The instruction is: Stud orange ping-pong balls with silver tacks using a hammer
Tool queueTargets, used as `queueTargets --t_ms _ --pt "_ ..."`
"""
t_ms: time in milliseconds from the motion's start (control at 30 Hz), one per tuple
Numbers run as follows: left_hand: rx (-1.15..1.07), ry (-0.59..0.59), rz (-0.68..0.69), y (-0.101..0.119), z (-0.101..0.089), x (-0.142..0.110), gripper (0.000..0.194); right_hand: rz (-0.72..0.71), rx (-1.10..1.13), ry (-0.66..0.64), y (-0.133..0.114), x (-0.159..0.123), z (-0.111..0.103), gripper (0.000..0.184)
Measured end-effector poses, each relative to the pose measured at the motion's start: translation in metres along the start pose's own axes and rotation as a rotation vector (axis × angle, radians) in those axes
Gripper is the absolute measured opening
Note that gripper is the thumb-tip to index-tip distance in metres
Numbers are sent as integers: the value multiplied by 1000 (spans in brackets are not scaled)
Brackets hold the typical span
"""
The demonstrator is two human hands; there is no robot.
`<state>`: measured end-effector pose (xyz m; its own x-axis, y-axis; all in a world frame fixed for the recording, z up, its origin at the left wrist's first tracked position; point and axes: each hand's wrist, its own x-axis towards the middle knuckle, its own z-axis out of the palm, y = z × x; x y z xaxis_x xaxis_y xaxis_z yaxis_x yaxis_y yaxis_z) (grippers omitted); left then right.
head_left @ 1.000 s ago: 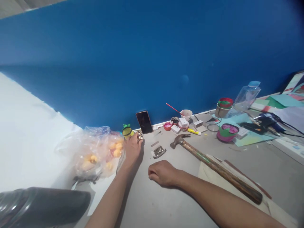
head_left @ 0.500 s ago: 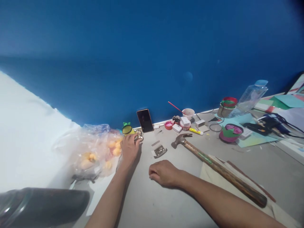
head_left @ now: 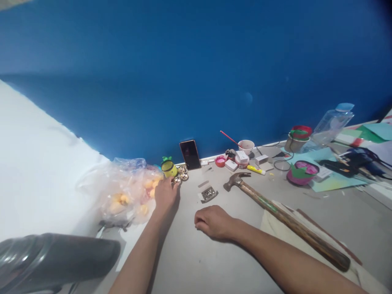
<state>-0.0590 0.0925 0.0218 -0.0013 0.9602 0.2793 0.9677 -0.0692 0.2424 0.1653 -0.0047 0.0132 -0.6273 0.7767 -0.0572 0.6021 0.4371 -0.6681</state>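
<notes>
My left hand reaches over the table at the left, fingers stretched out and partly hidden. Its fingertips and thumb lie against the near side of a cluster of shiny, gold-toned round metal pieces. Just behind stands a yellow cup-like container with a green top. My right hand rests on the table with its fingers curled in; whether anything is inside them is hidden. Beyond it sits a small open box filled with shiny metal bits. To the right lies a claw hammer with a wooden handle.
A phone leans on the blue wall. Clear plastic bags with yellow-orange things lie left, behind a large dark cylinder. Small white boxes, a yellow tube, a paper cup and a plastic bottle line the back.
My left hand has drawn back slightly to the left, so more of the metal cluster and yellow container shows. My right hand stays in place. The view has shifted slightly.
</notes>
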Motion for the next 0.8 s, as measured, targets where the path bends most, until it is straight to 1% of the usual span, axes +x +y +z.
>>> queueTargets --t_ms 100,167,267,367,467,567,700,800 --pt "-50 67 -9 -2 -9 2 34 5 11 3 1 1 1 14" --pt "-88 123 -28 -6 -21 7 35 6 9 3 1 1 1 14" --pt "-100 139 -52 -13 -42 22 35 12 10 1 0 0 0 14" --pt "-75 119 -61 -19 -60 39 32 13 36 9 0 0 0 13" --pt "-53 106 -34 -18 -72 56 34 11 52 17 1 -1 1 13" --pt "-33 70 16 -10 -79 72 33 4 53 28 4 0 3 12" --pt "-45 33 25 2 -82 92 31 -19 65 49 6 -1 5 12" --pt "-50 2 16 4 -88 100 27 -15 66 35 5 -2 4 13"
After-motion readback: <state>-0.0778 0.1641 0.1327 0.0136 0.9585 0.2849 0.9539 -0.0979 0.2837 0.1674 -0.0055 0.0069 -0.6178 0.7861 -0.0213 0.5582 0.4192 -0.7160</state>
